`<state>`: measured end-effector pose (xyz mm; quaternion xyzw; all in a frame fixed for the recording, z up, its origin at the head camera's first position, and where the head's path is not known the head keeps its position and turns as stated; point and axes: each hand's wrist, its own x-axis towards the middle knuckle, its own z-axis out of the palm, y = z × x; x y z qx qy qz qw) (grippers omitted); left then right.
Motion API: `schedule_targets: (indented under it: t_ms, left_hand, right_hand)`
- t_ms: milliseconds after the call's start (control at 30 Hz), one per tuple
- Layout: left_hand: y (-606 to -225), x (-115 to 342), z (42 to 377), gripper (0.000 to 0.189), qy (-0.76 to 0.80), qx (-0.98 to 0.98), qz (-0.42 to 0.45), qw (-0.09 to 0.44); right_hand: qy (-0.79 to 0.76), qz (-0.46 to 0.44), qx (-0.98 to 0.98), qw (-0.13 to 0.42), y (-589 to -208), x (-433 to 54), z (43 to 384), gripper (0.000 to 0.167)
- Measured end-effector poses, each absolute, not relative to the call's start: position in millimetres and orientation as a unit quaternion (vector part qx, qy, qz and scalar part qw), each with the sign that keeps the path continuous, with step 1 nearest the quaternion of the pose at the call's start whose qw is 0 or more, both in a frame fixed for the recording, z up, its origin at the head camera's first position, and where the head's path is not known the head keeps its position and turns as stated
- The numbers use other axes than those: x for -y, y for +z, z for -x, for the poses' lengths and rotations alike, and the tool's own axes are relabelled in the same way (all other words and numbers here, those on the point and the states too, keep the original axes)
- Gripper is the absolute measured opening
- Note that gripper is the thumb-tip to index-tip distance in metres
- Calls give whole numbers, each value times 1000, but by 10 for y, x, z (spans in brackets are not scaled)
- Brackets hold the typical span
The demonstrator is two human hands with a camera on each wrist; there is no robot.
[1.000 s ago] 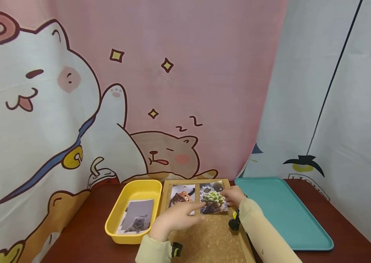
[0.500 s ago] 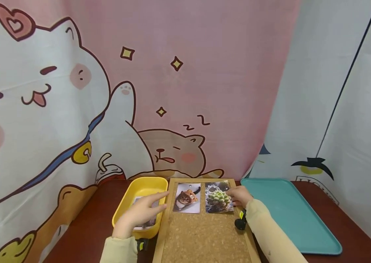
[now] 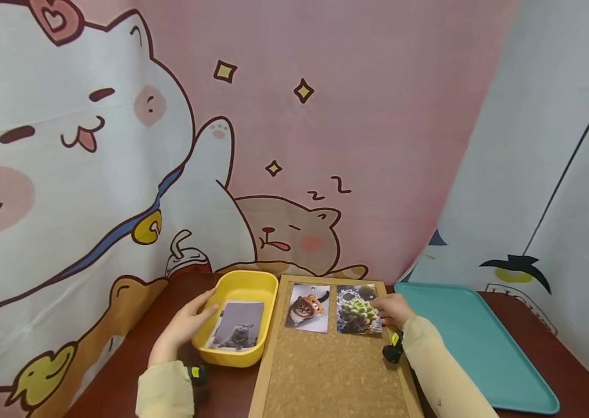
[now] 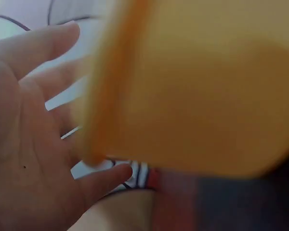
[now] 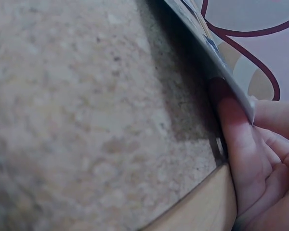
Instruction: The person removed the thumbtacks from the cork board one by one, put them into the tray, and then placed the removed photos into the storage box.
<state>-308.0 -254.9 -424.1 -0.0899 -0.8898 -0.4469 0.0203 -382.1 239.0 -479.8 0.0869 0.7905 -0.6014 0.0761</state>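
Observation:
My right hand (image 3: pixel 394 309) pinches the right edge of a succulent photo (image 3: pixel 355 316) between thumb and fingers. The right wrist view shows this edge of the photo (image 5: pixel 216 57) lifted off the cork board (image 3: pixel 336 366), a shadow beneath it. Left of it on the board lies a photo of a cat in a bear hat (image 3: pixel 307 309). At the left side of the yellow tray (image 3: pixel 214 353) is my left hand (image 3: pixel 181 325), fingers spread and fairly straight along the outside of its rim. Inside the tray lies a photo of a grey cat (image 3: pixel 239 328).
A teal tray (image 3: pixel 498 354) lies right of the cork board, on the dark red table (image 3: pixel 221 395). The board's wooden frame runs close beside the yellow tray. Behind the table hangs a printed cartoon curtain (image 3: pixel 393 145).
My left hand has left the cork board, crossing leftward over the yellow tray to its outer left side. The right hand keeps hold of the succulent photo's edge. The head view has shifted.

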Motion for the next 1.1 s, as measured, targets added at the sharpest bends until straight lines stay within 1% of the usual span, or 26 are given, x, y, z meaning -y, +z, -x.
schedule_targets:
  t_ms: [33, 133, 300, 467, 600, 733, 900, 1000, 1067, 1100]
  left_hand:
    - [-4274, 2579, 3093, 59, -452, 887, 87, 17]
    - [-4362, 2634, 3122, 62, -453, 889, 71, 6]
    - [-4427, 2617, 3160, 61, -443, 895, 58, 7]
    - [-4442, 2609, 3162, 61, -440, 897, 41, -3]
    - [-4484, 2626, 3177, 54, -442, 897, 22, 9]
    - [-4537, 2647, 3184, 46, -445, 895, -7, 28]
    - [-4566, 2638, 3186, 43, -441, 896, -28, 36]
    - [-4551, 2630, 3178, 44, -435, 899, -39, 35]
    - [-4531, 2627, 3173, 44, -434, 899, -45, 32]
    - [-4519, 2626, 3171, 44, -433, 900, -49, 31]
  right_hand:
    - [-597, -83, -794, 77, -4796, -2388, 3823, 33]
    - [-601, -83, -791, 82, -4794, -2389, 3838, 30]
    - [-607, -77, -787, 82, -4787, -2418, 3821, 27]
    - [-601, -83, -791, 79, -4803, -2421, 3824, 37]
    - [-597, -80, -794, 80, -4815, -2431, 3828, 44]
    - [-604, -72, -788, 88, -4808, -2436, 3823, 40]
    - [-619, -75, -776, 98, -4800, -2472, 3828, 30]
    - [-617, -78, -777, 98, -4798, -2467, 3833, 35]
    - [-617, -82, -776, 101, -4795, -2452, 3846, 35]
    - [-617, -82, -776, 101, -4791, -2445, 3848, 39]
